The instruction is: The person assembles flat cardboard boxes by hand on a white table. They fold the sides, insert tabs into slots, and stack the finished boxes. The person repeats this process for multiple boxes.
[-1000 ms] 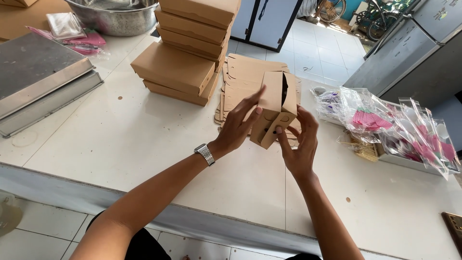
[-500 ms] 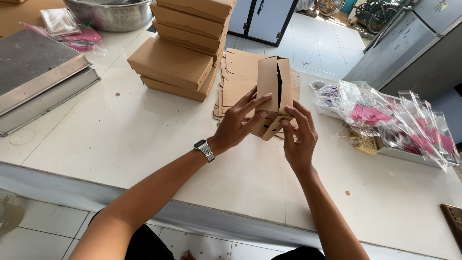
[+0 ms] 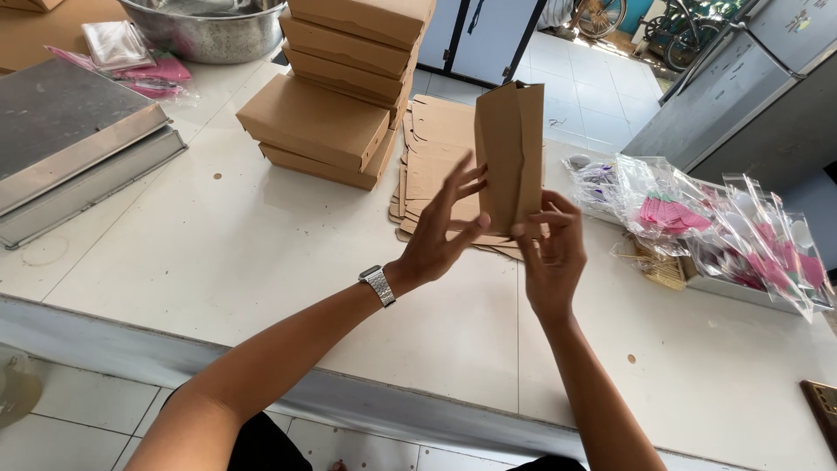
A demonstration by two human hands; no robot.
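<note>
Open tabletop (image 3: 218, 262): bare in front of and left of the hands. Obstacles: stacked brown boxes (image 3: 336, 96) behind left; flat cardboard blanks (image 3: 436, 148) directly behind; metal trays (image 3: 70, 148) far left; cellophane packets (image 3: 715, 227) crowding the right.

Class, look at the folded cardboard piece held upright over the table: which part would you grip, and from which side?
Probably the lower end of the cardboard piece, from both flat sides. It stands upright, tall and thin; the right hand pinches it there, the left hand alongside.
</note>
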